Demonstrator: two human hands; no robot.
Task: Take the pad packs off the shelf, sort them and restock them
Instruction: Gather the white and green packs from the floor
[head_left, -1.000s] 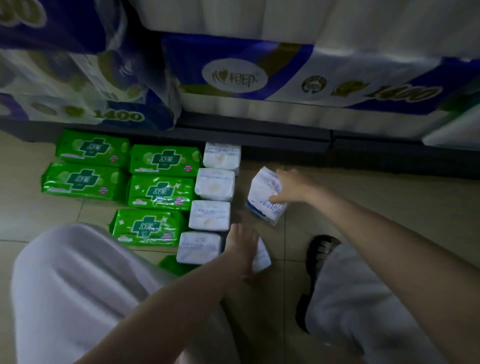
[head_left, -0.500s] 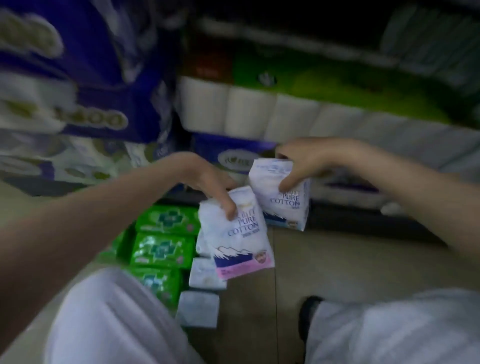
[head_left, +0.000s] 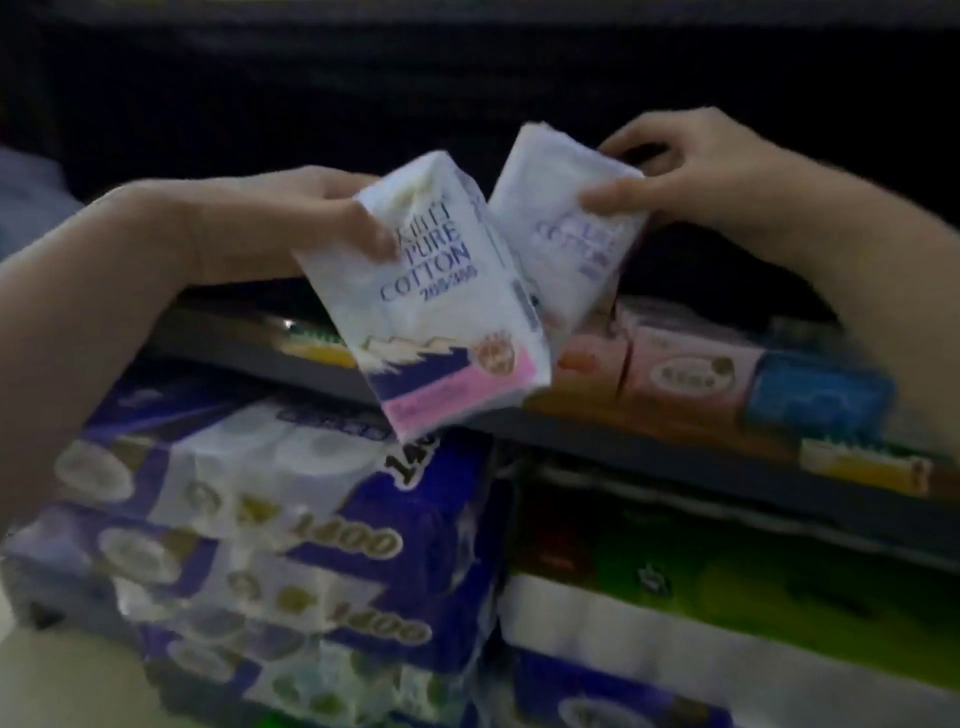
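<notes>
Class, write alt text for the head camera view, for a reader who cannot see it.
Two bare hands each hold up a white pad pack before a dim shop shelf: the left hand grips the nearer pack, the right hand the farther pack. Pink and blue packs sit on the shelf behind, above purple toilet-roll bundles.

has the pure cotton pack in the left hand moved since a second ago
Yes. The pack, gripped by the left hand, has gone up from the floor to the shelf holding pink packs.

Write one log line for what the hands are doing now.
left hand: holds white pink-banded cotton pad pack | right hand: holds white purple-lettered pad pack | both raised
</notes>
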